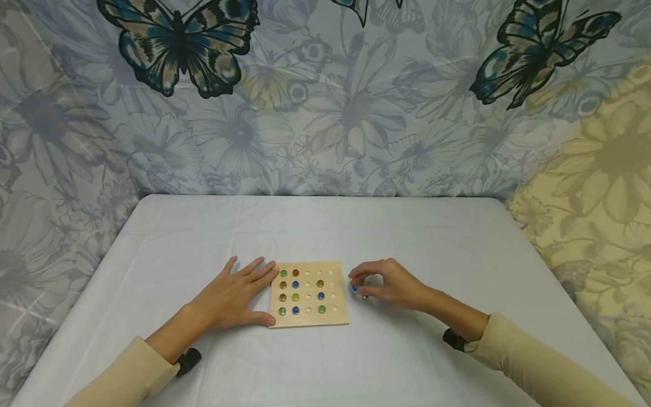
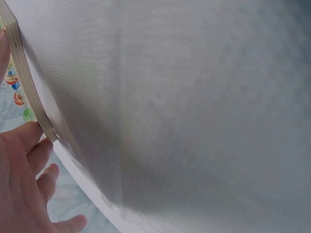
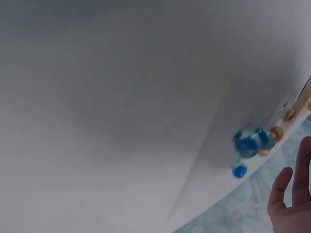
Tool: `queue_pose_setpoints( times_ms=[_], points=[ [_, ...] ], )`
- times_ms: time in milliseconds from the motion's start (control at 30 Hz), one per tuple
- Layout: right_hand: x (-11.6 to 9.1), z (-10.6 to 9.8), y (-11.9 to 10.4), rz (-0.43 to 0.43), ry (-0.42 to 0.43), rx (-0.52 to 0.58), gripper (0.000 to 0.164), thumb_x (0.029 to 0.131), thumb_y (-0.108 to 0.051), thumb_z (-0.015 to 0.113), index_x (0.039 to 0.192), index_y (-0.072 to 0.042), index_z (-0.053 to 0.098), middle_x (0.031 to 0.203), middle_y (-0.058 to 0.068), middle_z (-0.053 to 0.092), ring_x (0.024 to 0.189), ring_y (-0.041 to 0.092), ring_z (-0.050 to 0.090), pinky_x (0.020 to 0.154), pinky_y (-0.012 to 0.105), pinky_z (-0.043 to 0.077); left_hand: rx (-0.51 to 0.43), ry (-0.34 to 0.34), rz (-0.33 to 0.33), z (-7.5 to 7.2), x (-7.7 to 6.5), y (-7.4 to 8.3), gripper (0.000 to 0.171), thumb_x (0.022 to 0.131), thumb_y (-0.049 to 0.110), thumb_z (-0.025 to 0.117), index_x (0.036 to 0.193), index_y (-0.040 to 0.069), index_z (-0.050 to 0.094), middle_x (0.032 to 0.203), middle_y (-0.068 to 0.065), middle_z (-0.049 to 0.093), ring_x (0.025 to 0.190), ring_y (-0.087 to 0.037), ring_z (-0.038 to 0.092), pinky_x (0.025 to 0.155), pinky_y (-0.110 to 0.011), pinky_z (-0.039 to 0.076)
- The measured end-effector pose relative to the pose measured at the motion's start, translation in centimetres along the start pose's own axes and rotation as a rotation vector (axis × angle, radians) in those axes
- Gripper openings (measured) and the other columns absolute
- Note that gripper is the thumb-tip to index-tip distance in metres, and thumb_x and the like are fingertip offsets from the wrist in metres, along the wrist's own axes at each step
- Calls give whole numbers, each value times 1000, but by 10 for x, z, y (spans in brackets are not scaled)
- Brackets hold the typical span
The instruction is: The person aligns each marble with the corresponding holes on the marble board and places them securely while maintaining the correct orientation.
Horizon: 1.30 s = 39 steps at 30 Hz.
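A light wooden board [image 1: 308, 319] with rows of shallow holes lies on the table. Green, brown, blue and yellow-green marbles fill its two left columns, and its fourth column holds three more. With fingers spread, my left hand [image 1: 229, 297] rests against the board's left side, thumb [image 2: 4, 46] and a fingertip touching the edge. Just right of the board, my right hand [image 1: 394, 285] pinches a blue marble [image 1: 355, 288] between thumb and curved fingers. A brownish marble [image 1: 365, 297] shows beneath the thumb. Several blue and orange marbles [image 3: 245, 144] lie near that hand in the right wrist view, which leaves the thumb out.
White cloth [image 1: 244, 226] covers the table, whose back edge meets a curtain [image 1: 325, 147] printed with flowers and butterflies. Dark wrist cameras [image 1: 189, 360] sit at both beige sleeves [image 1: 127, 376]. White cloth surrounds the board on all sides.
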State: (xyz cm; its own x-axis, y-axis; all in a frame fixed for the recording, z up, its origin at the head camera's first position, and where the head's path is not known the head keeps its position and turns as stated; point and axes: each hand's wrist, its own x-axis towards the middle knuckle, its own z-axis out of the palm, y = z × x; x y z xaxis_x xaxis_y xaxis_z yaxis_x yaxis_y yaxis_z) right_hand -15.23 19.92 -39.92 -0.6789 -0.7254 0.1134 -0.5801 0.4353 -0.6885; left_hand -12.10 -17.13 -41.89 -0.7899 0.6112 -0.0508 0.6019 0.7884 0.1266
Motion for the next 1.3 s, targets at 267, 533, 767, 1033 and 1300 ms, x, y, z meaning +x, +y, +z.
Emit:
queue_pose_setpoints(
  times_ms=[267, 533, 767, 1033, 1300],
  points=[
    [13, 16, -11, -3, -61, 3, 28, 86, -6, 77, 114, -4, 71, 101, -3, 76, 94, 6, 69, 80, 34, 56, -6, -3, -1, -1, 1, 0, 103, 79, 85, 48, 156, 16, 37, 160, -2, 33, 149, -28, 26, 113, -68, 17],
    [20, 25, -16, -8, -99, 2, 29, 86, -7, 78, 114, -7, 71, 103, -6, 75, 98, 3, 68, 92, 31, 54, -14, -9, -3, -1, 2, 0, 103, 79, 84, 49, 156, 16, 36, 161, -3, 32, 149, -28, 25, 114, -68, 16],
    [22, 31, -18, 20, -140, -12, 29, 85, -5, 78, 113, -7, 72, 103, -9, 74, 97, 1, 67, 96, 31, 51, -5, -12, -1, -2, 2, 1, 103, 80, 84, 49, 156, 16, 36, 161, -3, 32, 149, -29, 25, 114, -67, 16],
    [21, 32, -17, -1, -130, -35, 30, 84, -5, 79, 112, -8, 72, 102, -10, 74, 96, 0, 67, 96, 32, 51, -7, -7, 2, -2, 1, 1, 102, 80, 83, 50, 156, 16, 37, 160, -3, 33, 149, -29, 25, 114, -68, 17],
    [14, 18, -16, 9, -81, -53, 31, 85, -6, 78, 115, -7, 71, 102, -7, 75, 96, 7, 68, 85, 35, 55, -15, -12, -5, -1, 1, 0, 103, 79, 83, 52, 156, 16, 37, 160, -3, 33, 149, -28, 25, 114, -67, 16]
  ],
)
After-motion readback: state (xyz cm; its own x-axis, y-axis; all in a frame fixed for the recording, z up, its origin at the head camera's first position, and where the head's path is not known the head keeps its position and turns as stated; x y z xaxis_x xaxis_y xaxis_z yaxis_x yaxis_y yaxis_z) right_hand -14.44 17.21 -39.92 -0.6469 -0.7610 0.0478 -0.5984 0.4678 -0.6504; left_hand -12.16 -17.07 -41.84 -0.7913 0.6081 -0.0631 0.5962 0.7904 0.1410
